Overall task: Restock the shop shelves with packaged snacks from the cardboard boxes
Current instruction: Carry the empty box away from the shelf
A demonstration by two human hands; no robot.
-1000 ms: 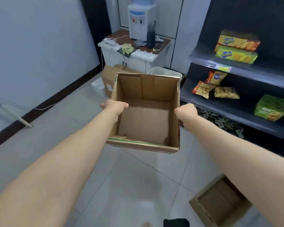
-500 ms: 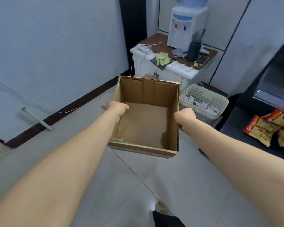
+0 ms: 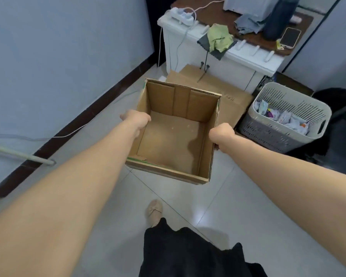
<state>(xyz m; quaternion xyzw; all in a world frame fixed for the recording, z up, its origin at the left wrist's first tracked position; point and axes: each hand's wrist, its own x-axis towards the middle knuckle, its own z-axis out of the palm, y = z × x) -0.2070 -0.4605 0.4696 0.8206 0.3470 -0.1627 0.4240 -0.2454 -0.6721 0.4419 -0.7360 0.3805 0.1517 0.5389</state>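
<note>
Carrying an empty cardboard box (image 3: pixel 172 144) off the floor (image 3: pixel 238 196), gripping both side walls.

Clamping the left wall with the left hand (image 3: pixel 137 119) and the right wall with the right hand (image 3: pixel 221 133), fingers (image 3: pixel 146 119) curling over the rims and pinching the card, fingertips hiding behind the walls; taking opposite sides at mid-length, apparently keeping the box balanced and its opening facing up. Hanging in the air ahead of the body, above the tiles, near a flattened cardboard sheet (image 3: pixel 230 104) and a slatted basket (image 3: pixel 284 136) beyond, apparently touching neither. Showing plain brown corrugated card, flaps (image 3: pixel 164 98) folding down inside the far wall, green tape (image 3: pixel 140 159) running along the near left edge, inner floor lying bare with no snack packets inside. Judging this box spent for restocking, probably going to the flattened sheet for disposal.
</note>
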